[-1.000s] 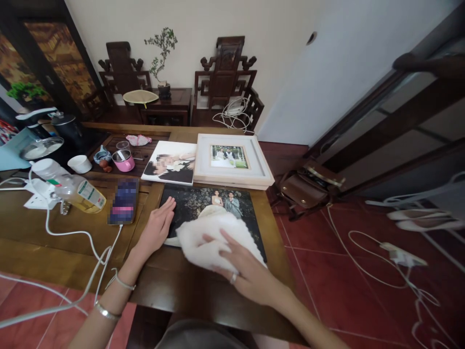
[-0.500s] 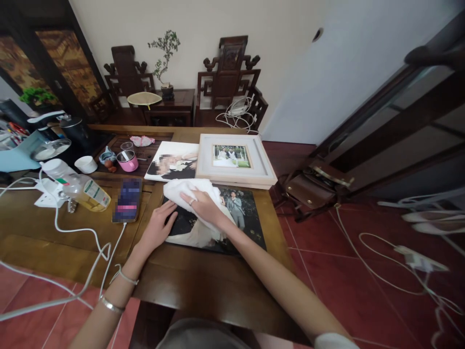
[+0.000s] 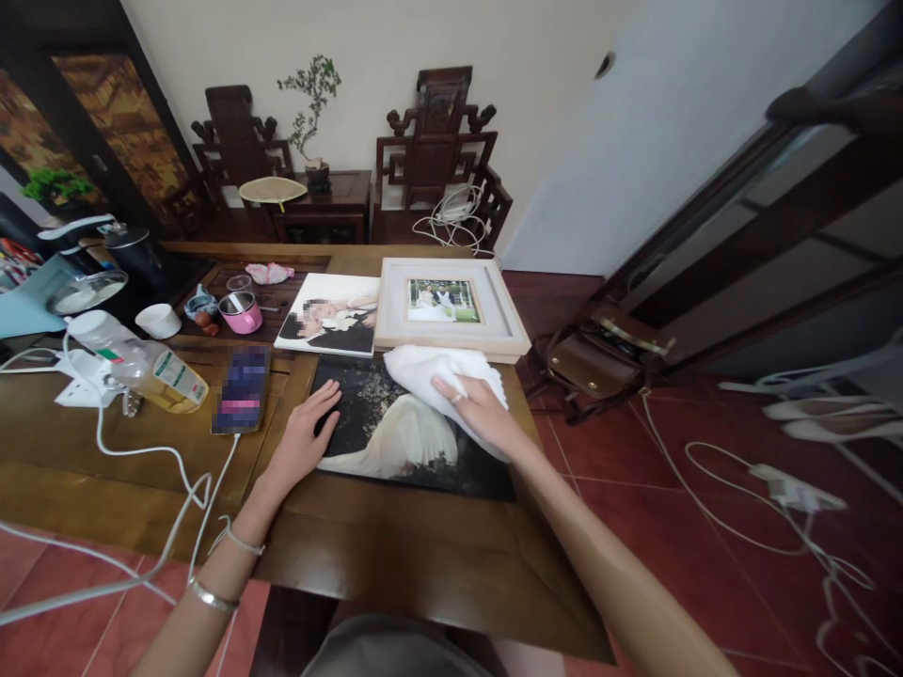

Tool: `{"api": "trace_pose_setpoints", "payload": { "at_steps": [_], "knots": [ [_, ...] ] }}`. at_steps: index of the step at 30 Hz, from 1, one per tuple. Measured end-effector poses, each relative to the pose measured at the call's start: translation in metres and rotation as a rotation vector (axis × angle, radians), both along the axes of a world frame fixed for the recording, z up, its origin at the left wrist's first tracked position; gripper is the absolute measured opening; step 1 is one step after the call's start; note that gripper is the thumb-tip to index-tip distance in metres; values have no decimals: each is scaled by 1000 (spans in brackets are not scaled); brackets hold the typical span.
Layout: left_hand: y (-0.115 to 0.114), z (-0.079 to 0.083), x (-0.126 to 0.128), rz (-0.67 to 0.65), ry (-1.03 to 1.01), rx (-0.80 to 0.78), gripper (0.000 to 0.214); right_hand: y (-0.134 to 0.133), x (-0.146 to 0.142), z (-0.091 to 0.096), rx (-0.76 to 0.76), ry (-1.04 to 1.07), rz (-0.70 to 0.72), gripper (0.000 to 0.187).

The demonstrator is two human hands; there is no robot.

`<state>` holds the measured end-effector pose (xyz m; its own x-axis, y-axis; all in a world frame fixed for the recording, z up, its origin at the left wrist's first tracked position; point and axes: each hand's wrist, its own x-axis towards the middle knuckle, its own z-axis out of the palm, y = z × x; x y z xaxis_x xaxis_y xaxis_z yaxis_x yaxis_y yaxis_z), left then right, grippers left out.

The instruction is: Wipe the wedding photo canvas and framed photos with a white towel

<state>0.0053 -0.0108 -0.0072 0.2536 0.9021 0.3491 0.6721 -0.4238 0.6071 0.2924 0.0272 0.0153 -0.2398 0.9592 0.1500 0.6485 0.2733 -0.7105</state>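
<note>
1. Glossy dark photo panel (image 3: 405, 437) lying flat on a brown wooden table (image 3: 395, 555), close to the near side, directly in front of the wearer.
2. White cloth (image 3: 423, 371) held bunched in the right hand (image 3: 478, 411), grip closed on its folds, spread over the far right part of the panel. Cannot tell how hard pressed.
3. Left hand (image 3: 305, 434) resting palm down at the panel's left edge, spread flat, holding nothing.
4. By the look of it, in the middle of wiping: right hand rubbing, left hand steadying.
5. Called for in any further stroke, as a judgement: light, even pressure on the gloss, a firm left hand, and care around the pale framed picture (image 3: 451, 301) just beyond the cloth. Cannot tell whether touching there.
6. Left of the framed picture, right beside it: a white-edged photo print (image 3: 331, 320), also flat.
7. Farther left on the table: a phone (image 3: 240, 390), a bottle of yellow liquid (image 3: 166, 371), a white cup (image 3: 158, 321) and a pink mug (image 3: 241, 318).
8. In the room behind: two dark carved chairs (image 3: 437, 141) against a pale wall (image 3: 385, 47), with a potted plant (image 3: 310, 103) between. To the right, a brown bag (image 3: 593, 365) above a red tiled floor (image 3: 621, 545).
</note>
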Motion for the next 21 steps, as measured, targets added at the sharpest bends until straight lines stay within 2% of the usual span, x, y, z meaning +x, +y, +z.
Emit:
{"api": "trace_pose_setpoints", "payload": {
  "at_steps": [2,4,9,11,14,18,21],
  "knots": [
    [0,0,0,2,3,2,36,-9,6,-2,-38,-20,-33,51],
    [1,-1,0,2,8,1,36,-29,3,0,-53,-68,5,47],
    [1,-1,0,-3,18,-7,36,-98,-22,18,25,-133,360,27],
    [1,0,0,-6,19,-13,36,-111,-27,24,43,-125,455,26],
    [1,1,0,2,23,-21,36,-103,-20,21,31,-117,406,28],
    [1,2,0,10,16,-13,35,-57,5,5,-56,-126,145,43],
    [1,2,0,6,4,3,35,-23,25,-4,-74,-89,9,52]
  ]
}}
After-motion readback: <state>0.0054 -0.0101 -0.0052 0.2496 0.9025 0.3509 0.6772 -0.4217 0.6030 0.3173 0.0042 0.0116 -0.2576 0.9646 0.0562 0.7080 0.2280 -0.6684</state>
